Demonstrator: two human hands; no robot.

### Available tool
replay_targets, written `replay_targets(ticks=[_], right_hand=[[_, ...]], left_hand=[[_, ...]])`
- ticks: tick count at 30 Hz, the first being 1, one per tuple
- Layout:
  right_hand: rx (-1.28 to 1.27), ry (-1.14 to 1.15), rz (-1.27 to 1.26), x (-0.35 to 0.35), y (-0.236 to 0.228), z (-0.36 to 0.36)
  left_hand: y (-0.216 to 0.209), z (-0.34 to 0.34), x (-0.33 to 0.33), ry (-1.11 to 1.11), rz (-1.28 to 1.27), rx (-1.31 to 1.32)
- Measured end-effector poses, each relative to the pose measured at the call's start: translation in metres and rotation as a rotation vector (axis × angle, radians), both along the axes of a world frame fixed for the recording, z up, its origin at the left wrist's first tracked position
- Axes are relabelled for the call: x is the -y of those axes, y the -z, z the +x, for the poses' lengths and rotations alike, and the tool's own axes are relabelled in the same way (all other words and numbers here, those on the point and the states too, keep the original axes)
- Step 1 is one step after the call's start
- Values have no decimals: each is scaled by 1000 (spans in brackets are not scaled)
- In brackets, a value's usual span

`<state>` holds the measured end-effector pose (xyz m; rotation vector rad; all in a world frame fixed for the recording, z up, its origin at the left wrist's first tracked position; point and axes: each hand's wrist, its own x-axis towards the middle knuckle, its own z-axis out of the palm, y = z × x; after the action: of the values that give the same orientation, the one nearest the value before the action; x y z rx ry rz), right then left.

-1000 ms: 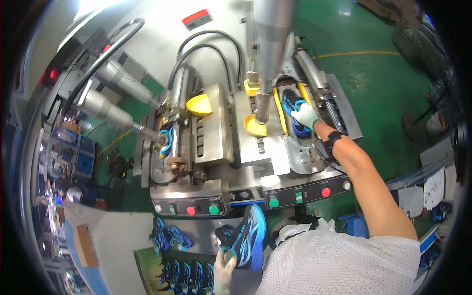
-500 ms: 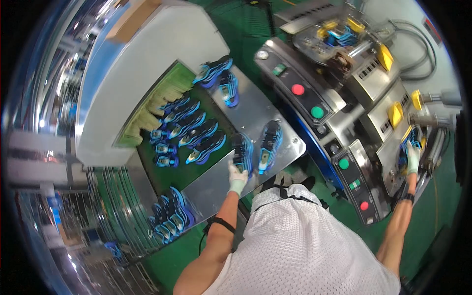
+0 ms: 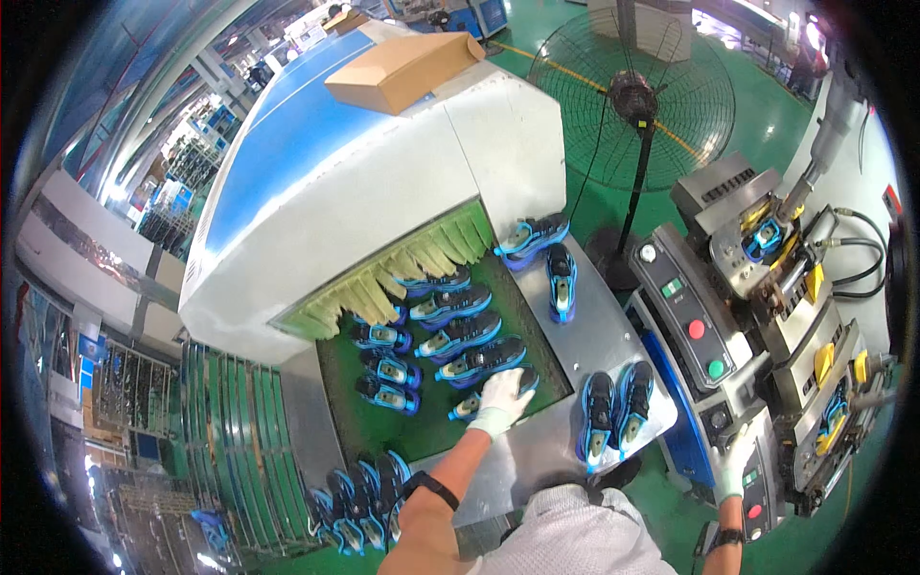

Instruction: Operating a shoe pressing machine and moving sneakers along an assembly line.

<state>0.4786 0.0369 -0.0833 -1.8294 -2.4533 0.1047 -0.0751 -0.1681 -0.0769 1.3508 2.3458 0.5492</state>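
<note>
"Where's the sneaker (image 3: 465, 410)?"
"Lower centre of the frame, on the conveyor belt (image 3: 362, 429), left hand (image 3: 502, 397) draped over it; grip, can't tell."
"Long axis?"
"Diagonal: heel lower left, toe upper right."
"Right hand (image 3: 733, 462)?"
"Fingers spread, lower right."

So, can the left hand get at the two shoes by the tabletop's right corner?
Probably yes: the left hand is at a shoe on the green belt, and mostly bare metal tabletop seems to separate it from the two shoes.
</note>
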Motion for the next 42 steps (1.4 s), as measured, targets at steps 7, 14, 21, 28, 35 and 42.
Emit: replay_targets(ticks=[7,14,21,28,35,42], right_hand=[[-703,-22,-691,32,40,-118],[-413,126,-484,58,67,-247],[-306,-221,-728,36,47,-218],[-1579,-180,-1715,45,-160,-239],[-1805,-31,-1487,-25,-190,-152],[-1981,186,-1109,-41,-180,10]], left_hand=[[60,-70,19,68,-482,-120],[13,-47,28,-109,-393,131],[-99,34,25,-287,140,518],[-105,61,-16,296,445,947],[-213,139,-204,498,542,817],[-210,217,-440,505,487,595]])
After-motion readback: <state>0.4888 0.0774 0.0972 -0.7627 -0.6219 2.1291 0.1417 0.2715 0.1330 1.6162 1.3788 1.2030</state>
